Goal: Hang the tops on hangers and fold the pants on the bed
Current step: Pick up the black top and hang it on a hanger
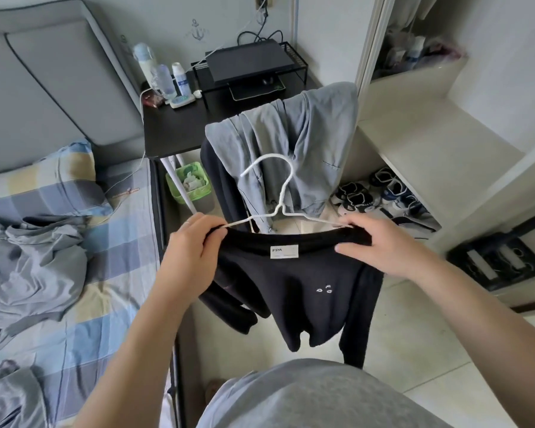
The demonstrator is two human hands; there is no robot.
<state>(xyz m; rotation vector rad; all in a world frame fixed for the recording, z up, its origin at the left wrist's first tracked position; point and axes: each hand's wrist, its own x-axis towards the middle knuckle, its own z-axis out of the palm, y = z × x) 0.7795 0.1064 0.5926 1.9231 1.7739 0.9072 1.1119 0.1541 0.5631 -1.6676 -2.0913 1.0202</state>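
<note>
Pinching top (294, 291): left grip (195, 242), right grip (380, 245).

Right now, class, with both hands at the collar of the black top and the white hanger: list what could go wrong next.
1. The left hand and right hand pull the collar of the black top over the white hanger; it may overstretch.
2. If one hand lets go early, the top could slip to the floor.
3. The hook sits near the grey garment draped behind and might snag it.
</note>
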